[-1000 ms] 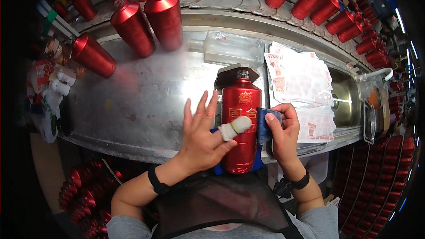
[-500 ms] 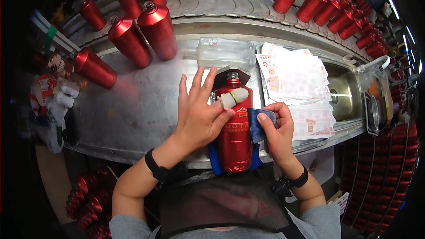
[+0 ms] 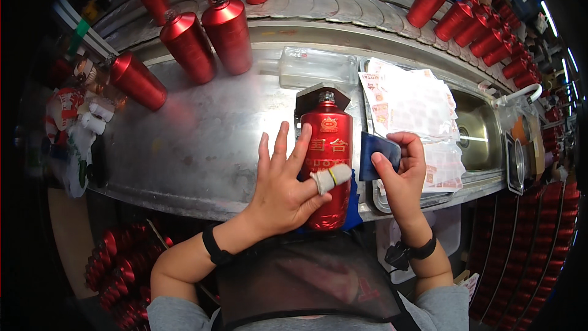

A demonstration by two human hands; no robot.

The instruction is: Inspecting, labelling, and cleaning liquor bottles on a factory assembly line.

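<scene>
A red glossy bottle (image 3: 331,129) with gold markings lies in front of me, its clear neck pointing away. My left hand (image 3: 278,193) is open along the bottle's left side, fingers spread. One fingertip touches its shoulder, and the finger in a white cover with a yellow band rests across its lower front. Just right of the bottle, my right hand (image 3: 407,171) pinches a flat blue scraper (image 3: 372,156) between thumb and fingers, a small gap from the glass. Beneath the bottle shows a blue cloth (image 3: 354,211), and a dark angled rest (image 3: 340,93) stands behind its neck.
Printed white sheets (image 3: 410,107) are stacked on a tray to the right, beside a metal sink (image 3: 481,138). A clear empty bottle (image 3: 318,68) lies behind. Several red bottles (image 3: 226,34) stand at the left; more line the conveyor (image 3: 343,6).
My right hand has drawn the scraper rightward off the bottle. My left hand has slid toward me along it, uncovering the gold markings. The whole view has shifted slightly.
</scene>
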